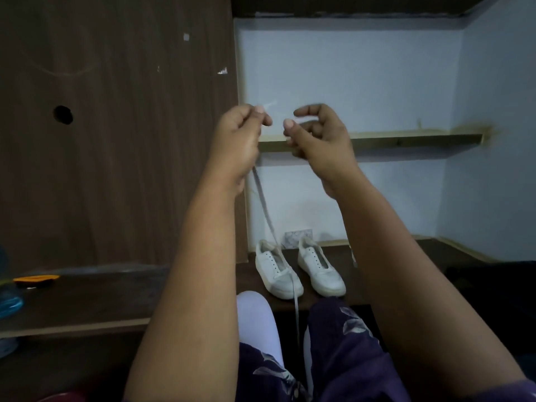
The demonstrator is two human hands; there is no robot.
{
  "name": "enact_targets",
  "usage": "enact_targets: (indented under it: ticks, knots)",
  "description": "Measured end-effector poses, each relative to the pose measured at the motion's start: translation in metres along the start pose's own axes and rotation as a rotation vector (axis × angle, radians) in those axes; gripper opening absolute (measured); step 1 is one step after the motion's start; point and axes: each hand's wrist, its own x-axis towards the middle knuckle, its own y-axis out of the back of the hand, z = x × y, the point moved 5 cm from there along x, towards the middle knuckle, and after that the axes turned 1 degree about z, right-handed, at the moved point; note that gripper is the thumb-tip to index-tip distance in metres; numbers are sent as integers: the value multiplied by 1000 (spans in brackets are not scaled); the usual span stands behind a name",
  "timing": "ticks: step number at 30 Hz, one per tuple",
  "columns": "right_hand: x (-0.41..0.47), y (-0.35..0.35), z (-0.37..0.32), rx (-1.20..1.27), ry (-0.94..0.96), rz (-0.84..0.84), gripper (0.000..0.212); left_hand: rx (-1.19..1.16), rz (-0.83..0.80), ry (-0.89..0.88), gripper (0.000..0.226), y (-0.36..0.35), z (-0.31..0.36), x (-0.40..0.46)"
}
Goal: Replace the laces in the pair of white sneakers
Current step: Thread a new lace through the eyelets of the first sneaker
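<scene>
Two white sneakers stand side by side on a dark desk (87,297), toes toward me: the left sneaker (277,271) and the right sneaker (320,269). Both hands are raised high above them. My left hand (237,140) pinches the upper end of a white lace (262,198), which hangs down to the left sneaker and trails over the desk edge toward my lap. My right hand (316,137) has curled fingers around a pale bit of lace near its thumb. The right sneaker's eyelets look bare.
A dark wooden panel (116,126) with a round hole rises at the left. A wooden shelf (406,140) crosses the pale wall behind my hands. An orange object (36,279) and a blue thing (10,303) lie at the desk's left. My patterned trousers (342,358) fill the bottom.
</scene>
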Motion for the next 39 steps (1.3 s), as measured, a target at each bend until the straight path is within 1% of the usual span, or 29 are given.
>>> enact_targets:
  ticks: [2,3,4,5,6,7,8,10,12,14,15,18,19,20,21,23,24,25,26,27,28,30,31,33,34,35,37,38,39]
  knots:
    - [0,-2,61,-21,-187,3,7,-72,29,-8,32,12,1,0]
    - [-2,-5,101,-106,-310,-34,7,-99,23,-2,31,16,0,0]
    - [-10,-10,141,-281,-421,-133,9,-113,12,6,31,18,-1,-2]
    - [-21,-13,180,-517,-508,-243,11,-106,2,3,30,18,-4,-3]
    - [-38,-12,224,-746,-606,-312,18,-90,-6,-1,29,18,-9,-4]
    - [-59,-7,259,-826,-743,-317,25,-69,-13,-7,27,17,-16,-5]
    - [-80,-4,286,-803,-868,-309,31,-52,-17,-5,26,17,-24,-6]
    - [-116,-1,324,-858,-985,-362,38,-31,-32,17,25,13,-41,-8]
    - [-137,-4,347,-1019,-990,-468,38,-36,-45,41,27,9,-54,-10]
    - [-147,-5,361,-1009,-994,-384,43,-49,-57,56,30,5,-64,-12]
    - [-152,-7,365,-979,-1013,-372,45,-49,-67,62,30,3,-68,-13]
    - [-155,-6,395,-1084,-1002,-427,42,-29,-90,79,28,1,-85,-15]
    - [-158,-4,400,-1081,-1029,-397,40,-22,-99,89,28,0,-91,-16]
    - [-158,-1,404,-1046,-1053,-324,40,-10,-110,101,27,-2,-98,-17]
    - [-159,-1,404,-972,-1097,-265,40,1,-122,116,27,-3,-105,-20]
    - [-155,-7,400,-644,-1164,-116,37,24,-138,140,25,-9,-119,-24]
    - [-154,-12,392,-375,-1244,54,32,37,-142,160,24,-12,-129,-26]
    - [-148,-20,381,-215,-1257,145,23,50,-144,193,23,-16,-142,-29]
    - [-138,-23,370,-166,-1201,145,15,77,-152,240,23,-21,-159,-33]
    - [-127,-24,363,-100,-1192,173,16,145,-166,298,24,-25,-182,-39]
    - [-116,-25,358,-52,-1177,157,21,258,-188,369,25,-30,-209,-46]
    - [-90,-27,339,-98,-1105,72,26,427,-215,585,25,-37,-263,-69]
    - [-79,-29,323,-182,-1035,21,26,365,-197,745,25,-41,-283,-84]
    - [-61,-30,294,-356,-878,-89,22,-42,-95,1076,27,-56,-304,-106]
    - [-56,-28,283,-467,-801,-138,23,-251,-28,1181,28,-61,-305,-109]
    - [-52,-25,276,-585,-731,-184,28,-422,31,1229,30,-64,-304,-107]
    - [-50,-21,263,-770,-644,-316,35,-679,115,1221,32,-66,-303,-93]
    - [-50,-20,259,-801,-617,-389,35,-786,152,1192,32,-64,-299,-84]
    - [-50,-16,259,-761,-628,-414,34,-884,193,1160,33,-60,-298,-75]
